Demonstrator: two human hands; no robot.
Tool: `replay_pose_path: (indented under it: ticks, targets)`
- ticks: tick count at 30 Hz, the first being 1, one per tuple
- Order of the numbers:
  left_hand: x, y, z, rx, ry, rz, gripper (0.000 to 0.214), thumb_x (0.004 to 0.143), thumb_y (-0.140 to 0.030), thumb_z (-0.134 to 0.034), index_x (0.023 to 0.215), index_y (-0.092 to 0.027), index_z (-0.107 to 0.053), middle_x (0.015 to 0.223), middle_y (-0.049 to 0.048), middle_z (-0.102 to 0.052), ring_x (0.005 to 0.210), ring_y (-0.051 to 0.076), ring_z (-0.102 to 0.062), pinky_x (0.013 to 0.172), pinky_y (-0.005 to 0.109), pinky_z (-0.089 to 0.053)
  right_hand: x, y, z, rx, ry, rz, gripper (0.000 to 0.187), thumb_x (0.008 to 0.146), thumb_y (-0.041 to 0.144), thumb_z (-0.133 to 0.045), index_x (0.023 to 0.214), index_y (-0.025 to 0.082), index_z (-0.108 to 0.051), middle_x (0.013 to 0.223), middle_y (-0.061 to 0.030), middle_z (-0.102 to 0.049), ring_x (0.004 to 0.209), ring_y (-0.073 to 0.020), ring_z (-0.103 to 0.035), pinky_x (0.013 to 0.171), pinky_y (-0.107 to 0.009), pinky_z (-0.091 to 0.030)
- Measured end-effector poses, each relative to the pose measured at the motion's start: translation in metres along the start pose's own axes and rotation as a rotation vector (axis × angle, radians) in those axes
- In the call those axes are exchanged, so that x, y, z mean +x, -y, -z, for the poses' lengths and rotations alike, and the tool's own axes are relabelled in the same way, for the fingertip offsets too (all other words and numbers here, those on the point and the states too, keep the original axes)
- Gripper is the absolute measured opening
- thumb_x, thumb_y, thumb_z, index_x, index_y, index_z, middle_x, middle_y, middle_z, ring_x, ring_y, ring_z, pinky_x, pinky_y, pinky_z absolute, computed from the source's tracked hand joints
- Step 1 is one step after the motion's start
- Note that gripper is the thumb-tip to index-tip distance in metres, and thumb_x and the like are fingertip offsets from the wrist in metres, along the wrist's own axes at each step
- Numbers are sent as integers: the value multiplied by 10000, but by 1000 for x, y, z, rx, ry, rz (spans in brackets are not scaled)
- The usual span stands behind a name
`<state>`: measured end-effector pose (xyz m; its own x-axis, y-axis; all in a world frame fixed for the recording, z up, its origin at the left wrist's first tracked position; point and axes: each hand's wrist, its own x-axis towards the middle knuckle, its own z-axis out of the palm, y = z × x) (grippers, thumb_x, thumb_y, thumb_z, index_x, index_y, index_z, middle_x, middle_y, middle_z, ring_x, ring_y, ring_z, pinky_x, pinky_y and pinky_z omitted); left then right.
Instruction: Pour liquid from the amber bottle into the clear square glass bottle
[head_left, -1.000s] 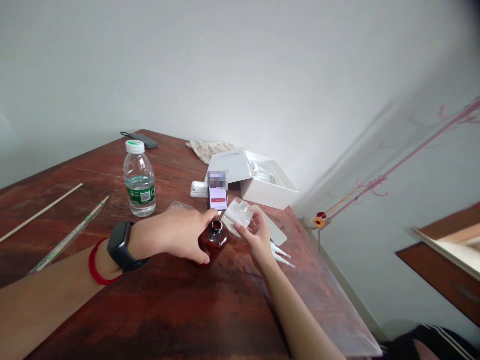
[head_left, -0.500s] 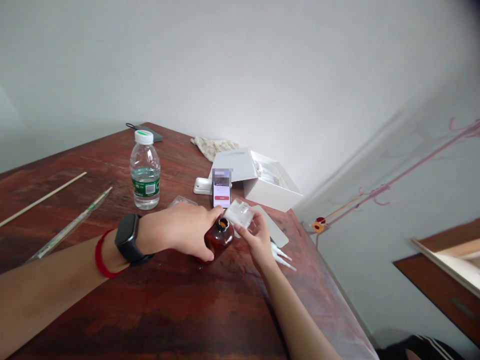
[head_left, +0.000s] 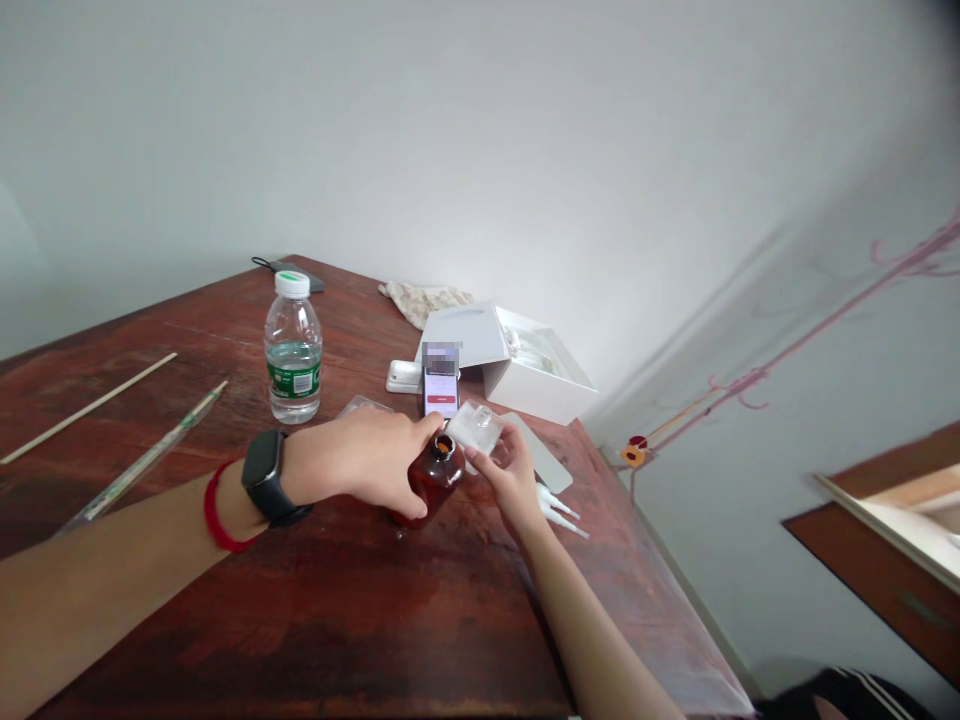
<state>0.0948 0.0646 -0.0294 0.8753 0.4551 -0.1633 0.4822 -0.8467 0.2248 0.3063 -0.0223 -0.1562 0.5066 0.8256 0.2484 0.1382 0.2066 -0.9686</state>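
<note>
My left hand (head_left: 379,462) is wrapped round a brown glass bottle (head_left: 444,478), which stands uncapped on the table, its dark neck facing up. The palm and most fingers are hidden behind the hand's back. To the right of the bottle, my right hand (head_left: 514,470) grips a small clear plastic container (head_left: 478,426) between thumb and fingers. This container is held close to the bottle's mouth, tilted a little; I cannot tell whether they touch. Behind both hands is a lit phone (head_left: 441,388) leaning upright near a white box.
A water bottle (head_left: 293,350) stands left of my hands. Wooden sticks lie at the left, one bare (head_left: 90,407), others in a wrapper (head_left: 150,455). The open white box (head_left: 536,390), a cloth (head_left: 424,302), white-tipped droppers (head_left: 559,508) and a white flat sheet (head_left: 544,455) lie beyond and right.
The view has shifted slightly. My left hand stays round the brown bottle, and my right hand still holds the clear container by its mouth, with its angle a little changed.
</note>
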Motion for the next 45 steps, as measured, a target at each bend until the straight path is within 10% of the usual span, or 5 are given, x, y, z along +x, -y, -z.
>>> replay_pose_path:
  ticks: [45]
  targets:
    - [13, 1, -4, -21, 53, -17, 848, 767, -508, -766, 1500, -256, -422, 1123, 102, -793, 969, 379, -774, 702, 336, -523, 7, 3, 0, 95, 47, 63, 595, 708, 373, -914, 1222, 266, -633, 1205, -73, -739, 1059, -286, -711, 942, -454, -569]
